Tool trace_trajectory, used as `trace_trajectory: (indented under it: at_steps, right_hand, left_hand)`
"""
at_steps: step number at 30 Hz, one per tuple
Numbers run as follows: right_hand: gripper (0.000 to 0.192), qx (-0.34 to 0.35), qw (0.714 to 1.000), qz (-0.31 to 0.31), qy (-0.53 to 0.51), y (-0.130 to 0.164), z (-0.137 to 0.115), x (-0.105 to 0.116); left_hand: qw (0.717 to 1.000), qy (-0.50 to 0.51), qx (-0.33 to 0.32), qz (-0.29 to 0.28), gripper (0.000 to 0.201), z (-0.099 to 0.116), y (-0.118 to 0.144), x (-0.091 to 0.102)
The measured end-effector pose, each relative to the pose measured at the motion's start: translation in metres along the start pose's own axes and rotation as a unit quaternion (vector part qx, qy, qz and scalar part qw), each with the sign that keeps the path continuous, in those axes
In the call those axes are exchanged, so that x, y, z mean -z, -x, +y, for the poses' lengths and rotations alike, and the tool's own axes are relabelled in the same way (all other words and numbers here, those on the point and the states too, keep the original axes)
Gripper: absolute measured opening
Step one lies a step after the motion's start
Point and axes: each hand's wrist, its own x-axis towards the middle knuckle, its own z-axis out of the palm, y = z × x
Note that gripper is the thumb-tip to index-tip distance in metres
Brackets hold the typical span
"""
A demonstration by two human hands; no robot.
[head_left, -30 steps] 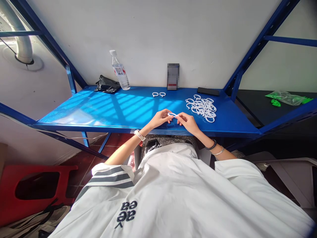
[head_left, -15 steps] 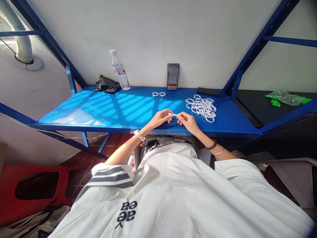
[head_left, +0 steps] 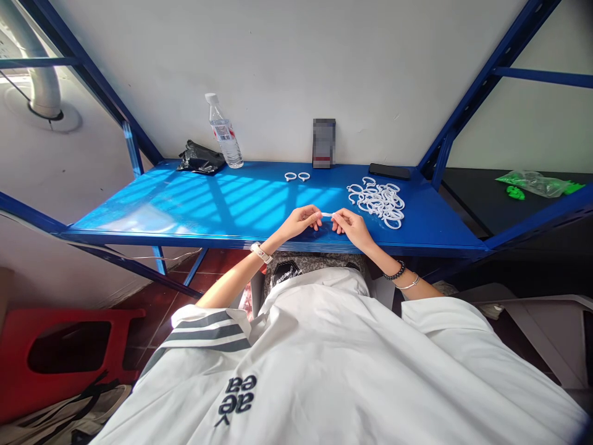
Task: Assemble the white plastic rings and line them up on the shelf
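Grip: left hand (head_left: pixel 303 220) and right hand (head_left: pixel 351 225) both pinch one white ring (head_left: pixel 327 215) | where: front edge of blue shelf (head_left: pixel 185 204) | step: squeezing ring | nearby: ring pile (head_left: pixel 380 201) at right.

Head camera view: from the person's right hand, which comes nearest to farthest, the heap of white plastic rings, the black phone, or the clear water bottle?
1. Heap of white plastic rings, just right of the right hand.
2. Flat black phone, back right by the wall.
3. Clear plastic water bottle, far back left.
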Motion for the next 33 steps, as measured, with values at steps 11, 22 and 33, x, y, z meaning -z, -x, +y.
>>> trace_trajectory:
  at_steps: [11, 22, 33]
  right_hand:
    - [0.046, -0.006, 1.000, -0.005, 0.012, 0.0003, -0.0022, 0.0001]
    - [0.052, -0.040, 0.996, -0.001, -0.076, -0.0058, 0.0028, 0.0026]
    - [0.053, -0.042, 0.997, -0.026, -0.058, -0.0068, 0.0027, 0.0027]
  left_hand:
    - [1.000, 0.001, 0.004, 0.008, 0.053, 0.0002, -0.0004, -0.0009]
    - [1.000, 0.000, 0.012, 0.007, 0.056, 0.0006, 0.0003, -0.0001]
    - [0.999, -0.033, -0.001, 0.016, 0.059, 0.0026, 0.0004, 0.0007]
